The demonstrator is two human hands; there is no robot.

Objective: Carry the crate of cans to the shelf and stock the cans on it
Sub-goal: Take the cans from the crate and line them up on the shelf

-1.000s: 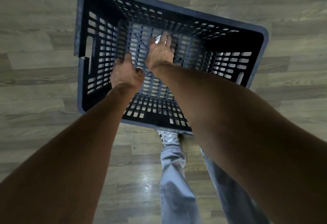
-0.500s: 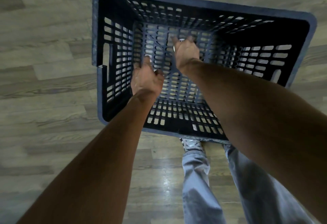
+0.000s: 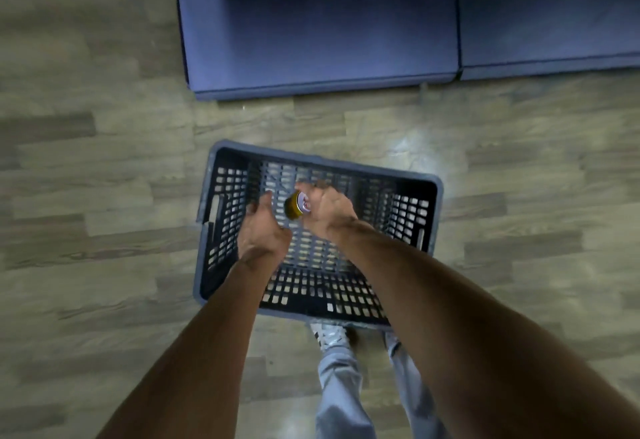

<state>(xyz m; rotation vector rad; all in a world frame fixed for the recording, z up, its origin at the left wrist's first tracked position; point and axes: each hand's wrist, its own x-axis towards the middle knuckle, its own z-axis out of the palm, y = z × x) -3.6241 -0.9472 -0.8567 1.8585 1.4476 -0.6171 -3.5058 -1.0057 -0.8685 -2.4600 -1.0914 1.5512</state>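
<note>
A dark blue slotted plastic crate (image 3: 437, 203) stands on the wooden floor below me. Both my hands are above its inside. My right hand (image 3: 329, 210) grips a gold can (image 3: 296, 204) with a white and red label, held tilted on its side. My left hand (image 3: 261, 227) is just left of the can with its fingers curled; what it holds, if anything, is hidden behind the hand. No other can shows on the crate's slotted bottom.
A blue upholstered seat (image 3: 318, 22) with two cushions fills the top of the view, a short way beyond the crate. My legs in light jeans (image 3: 341, 386) and a white shoe (image 3: 329, 336) are right behind the crate's near wall.
My right hand has lifted the can up from the crate's bottom. My head has risen, so the crate looks smaller and the blue seat has come into view.
</note>
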